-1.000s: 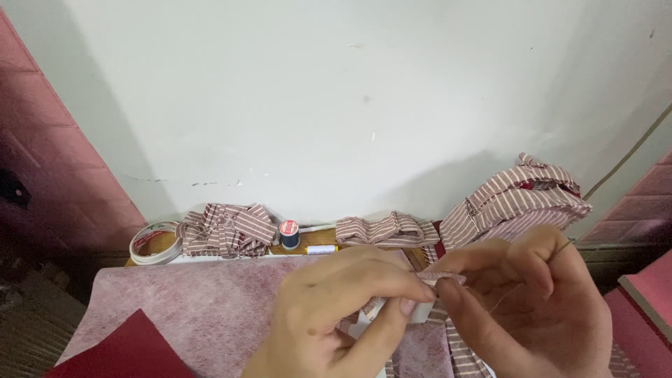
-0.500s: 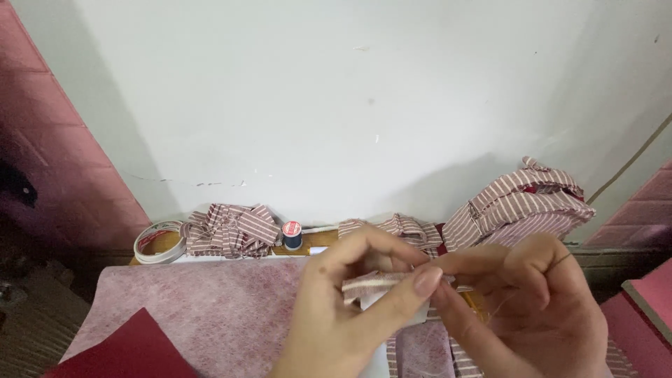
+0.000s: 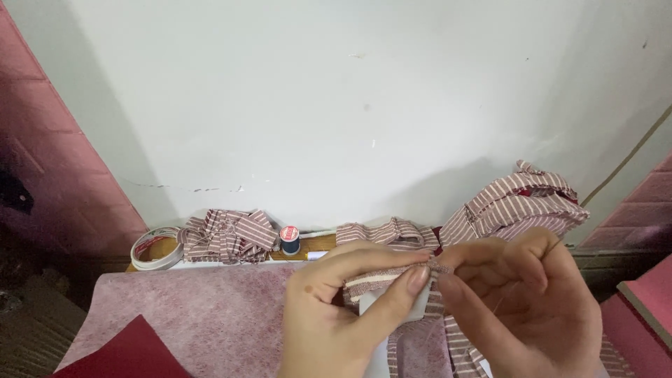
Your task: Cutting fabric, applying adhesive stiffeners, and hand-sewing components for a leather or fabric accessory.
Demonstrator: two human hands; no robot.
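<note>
Right now both hands meet over the pink felt mat (image 3: 210,315): the left hand (image 3: 336,308) pinches a folded striped fabric strip (image 3: 378,276) between thumb and forefinger, and the right hand (image 3: 525,301) pinches its other end, fingertips nearly touching. Behind them, against the white wall, lie striped fabric bundles (image 3: 227,234), a thread spool (image 3: 289,239) and a tape roll (image 3: 155,248).

Table (image 3: 210,318) (pink-clothed) bears striped scraps (image 3: 227,234), thread spool (image 3: 289,239), tape (image 3: 155,247).

Head cam, close, looks down past hands toward wall (image 3: 350,105).
</note>
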